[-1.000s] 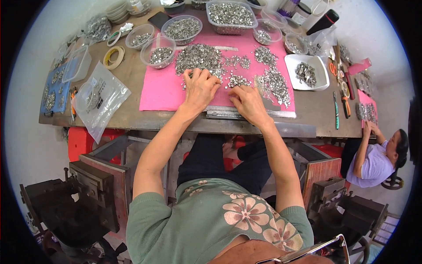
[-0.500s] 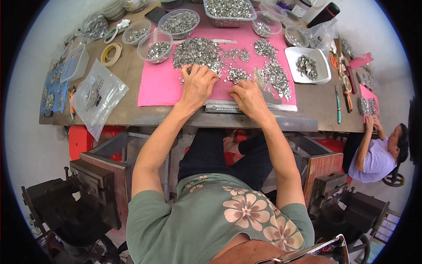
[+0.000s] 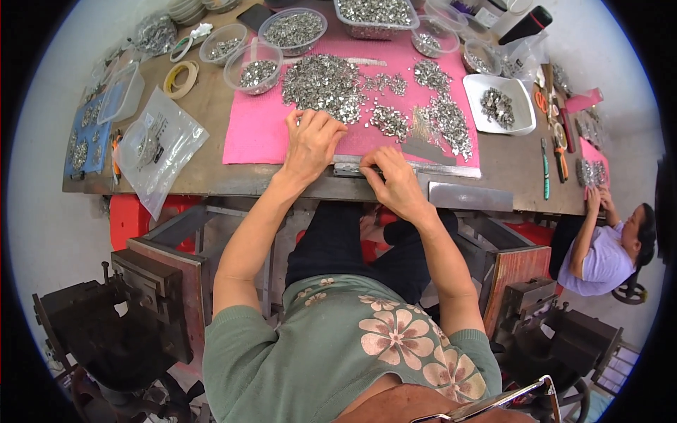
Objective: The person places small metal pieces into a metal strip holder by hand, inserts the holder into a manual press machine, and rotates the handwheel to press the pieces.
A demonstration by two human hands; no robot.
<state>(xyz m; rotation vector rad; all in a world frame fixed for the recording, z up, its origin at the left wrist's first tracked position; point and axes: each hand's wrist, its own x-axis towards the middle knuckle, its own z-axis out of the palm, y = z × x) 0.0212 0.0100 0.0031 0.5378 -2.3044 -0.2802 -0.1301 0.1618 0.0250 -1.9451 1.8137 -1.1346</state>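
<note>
My left hand (image 3: pixel 314 144) rests at the near edge of a large pile of small silvery metal pieces (image 3: pixel 321 83) on a pink mat (image 3: pixel 247 134). Its fingers are bent downward and pressed together; whatever sits under the fingertips is hidden. Over a narrow metal bar (image 3: pixel 345 170) at the table's front edge, my right hand (image 3: pixel 393 182) holds thumb and fingers in a pinch, and anything between them is too small to name. A smaller heap of metal pieces (image 3: pixel 389 121) lies just beyond the right hand, with another heap (image 3: pixel 451 125) to its right.
Round clear tubs (image 3: pixel 255 70) and a rectangular clear tub (image 3: pixel 377 29) of pieces line the back. At right stand a white tray (image 3: pixel 518 120) and orange-handled tools (image 3: pixel 560 149). A plastic bag (image 3: pixel 176 130) and tape roll (image 3: pixel 181 79) lie left. Another person (image 3: pixel 599 247) works far right.
My right hand has moved left and nearer, from the small heap to the metal bar. My left hand stays by the large pile, its fingers shifted slightly.
</note>
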